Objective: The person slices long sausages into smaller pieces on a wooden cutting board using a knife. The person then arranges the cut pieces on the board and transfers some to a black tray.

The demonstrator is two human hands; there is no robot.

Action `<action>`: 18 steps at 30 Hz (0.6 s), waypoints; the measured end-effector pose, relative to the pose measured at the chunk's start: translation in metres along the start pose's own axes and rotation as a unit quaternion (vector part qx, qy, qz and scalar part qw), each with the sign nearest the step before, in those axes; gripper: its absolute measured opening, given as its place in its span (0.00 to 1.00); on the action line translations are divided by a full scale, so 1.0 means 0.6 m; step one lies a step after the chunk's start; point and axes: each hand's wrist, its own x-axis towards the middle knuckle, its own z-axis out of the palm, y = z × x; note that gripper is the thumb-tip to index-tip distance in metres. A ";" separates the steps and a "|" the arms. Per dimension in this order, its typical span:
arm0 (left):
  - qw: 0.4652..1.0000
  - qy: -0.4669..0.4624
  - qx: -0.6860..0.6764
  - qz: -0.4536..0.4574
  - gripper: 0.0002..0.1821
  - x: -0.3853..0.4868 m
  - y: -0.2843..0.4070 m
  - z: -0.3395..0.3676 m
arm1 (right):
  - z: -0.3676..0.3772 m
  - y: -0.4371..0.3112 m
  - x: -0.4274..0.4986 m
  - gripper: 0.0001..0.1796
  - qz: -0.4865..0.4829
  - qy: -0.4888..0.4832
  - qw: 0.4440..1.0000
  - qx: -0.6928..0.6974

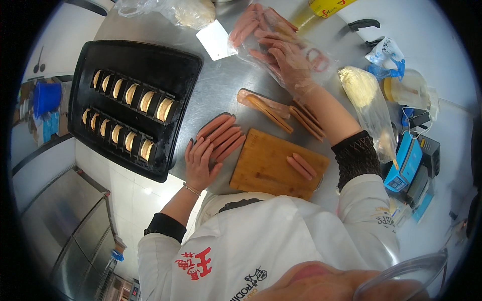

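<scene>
My left hand (199, 161) rests with spread fingertips on the lower left end of a row of sausages (222, 137) lying on the steel worktop. My right hand (290, 62) reaches among sausages in a clear plastic bag (248, 28); film covers part of the fingers, and whether they grip one I cannot tell. Two short sausages (301, 165) lie on a wooden cutting board (263, 161) close to my body. Between the board and the bag are wooden tongs (269, 113) on a flat brownish strip, and a second wooden pair (307, 122) partly under my right forearm.
A black baking tray (139, 52) at the left bears two rows of pale dough pieces in black racks. Right of my forearm lies a piping bag (363, 94) with yellowish filling. A white card (215, 39), a black-handled knife (364, 24) and a spray bottle (388, 69) sit farther back.
</scene>
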 end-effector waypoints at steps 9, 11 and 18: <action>1.000 0.005 -0.005 -0.003 0.36 -0.003 -0.001 0.002 | -0.034 0.019 -0.007 0.13 -0.022 -0.056 0.994 0.092; 1.000 -0.001 -0.006 -0.004 0.36 -0.003 0.000 0.002 | -0.033 0.025 -0.011 0.13 0.023 -0.048 0.997 0.056; 1.000 -0.013 0.005 -0.006 0.35 0.002 0.002 -0.002 | 0.020 0.048 0.041 0.14 0.052 0.022 0.998 -0.019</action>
